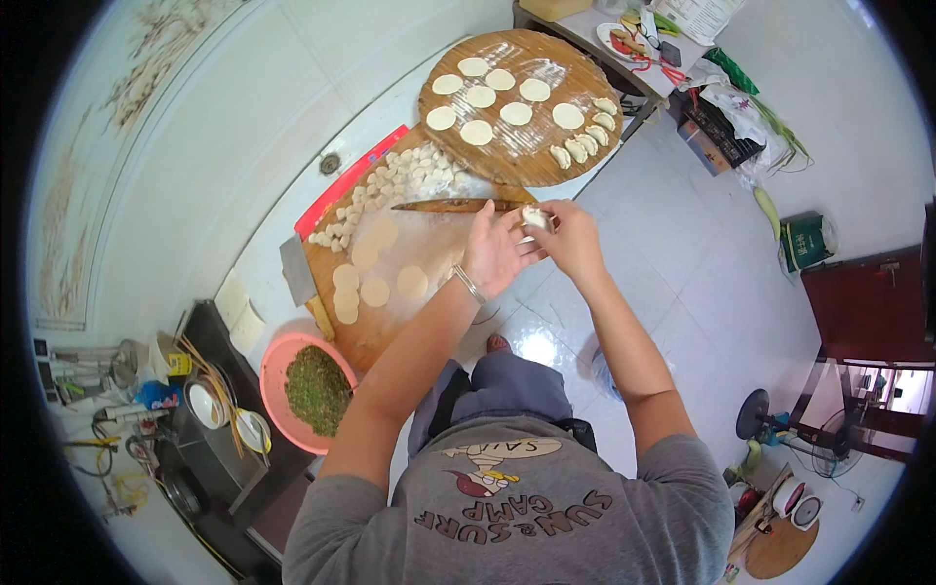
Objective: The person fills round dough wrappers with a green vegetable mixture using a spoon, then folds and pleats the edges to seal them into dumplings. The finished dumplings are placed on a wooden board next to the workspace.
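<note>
A small pale dumpling (535, 218) is pinched in the fingers of my right hand (575, 239), just past the cutting board's right edge. Beside it my left hand (495, 255) is turned palm up, its fingers stretched out and apart. Some of those fingertips come close to the dumpling; whether they touch it I cannot tell. Behind the hands a dark tapered rolling pin (444, 206) lies across the floured wooden board (327, 263). Several flat round wrappers (411, 283) rest on that board, along with a heap of small dough pieces (390, 185).
Farther back, a round wooden board (526, 73) carries more wrappers and several folded dumplings (582, 146). A pink basin (276, 395) of chopped green filling (317, 390) stands at the left, near a cleaver (297, 271). At the far right corner, a table (585, 29) holds a plate (621, 39).
</note>
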Demonstrator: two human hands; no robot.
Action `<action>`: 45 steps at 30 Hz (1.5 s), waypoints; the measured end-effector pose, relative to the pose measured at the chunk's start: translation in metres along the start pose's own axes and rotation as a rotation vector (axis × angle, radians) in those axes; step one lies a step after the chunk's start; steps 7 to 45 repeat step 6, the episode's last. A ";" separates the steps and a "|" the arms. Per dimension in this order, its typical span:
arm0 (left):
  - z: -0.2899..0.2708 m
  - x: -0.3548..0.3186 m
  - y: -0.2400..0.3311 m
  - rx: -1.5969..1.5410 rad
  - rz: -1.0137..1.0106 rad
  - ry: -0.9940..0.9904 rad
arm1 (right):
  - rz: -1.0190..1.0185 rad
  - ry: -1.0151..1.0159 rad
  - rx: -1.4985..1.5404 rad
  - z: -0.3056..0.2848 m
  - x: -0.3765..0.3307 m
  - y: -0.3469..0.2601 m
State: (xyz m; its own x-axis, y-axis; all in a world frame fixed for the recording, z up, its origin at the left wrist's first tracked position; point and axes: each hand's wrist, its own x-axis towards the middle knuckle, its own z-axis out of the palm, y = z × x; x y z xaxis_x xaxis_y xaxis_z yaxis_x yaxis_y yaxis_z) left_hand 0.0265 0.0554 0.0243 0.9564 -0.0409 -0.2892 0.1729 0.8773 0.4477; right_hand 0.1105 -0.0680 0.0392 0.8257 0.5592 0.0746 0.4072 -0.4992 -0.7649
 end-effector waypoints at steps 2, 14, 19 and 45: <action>-0.010 0.020 0.002 0.028 -0.024 0.135 | -0.013 0.136 -0.041 0.006 0.036 0.028; -0.043 0.047 -0.003 0.109 -0.074 0.238 | 0.012 0.266 -0.229 0.029 0.096 0.074; -0.043 0.047 -0.003 0.109 -0.074 0.238 | 0.012 0.266 -0.229 0.029 0.096 0.074; -0.043 0.047 -0.003 0.109 -0.074 0.238 | 0.012 0.266 -0.229 0.029 0.096 0.074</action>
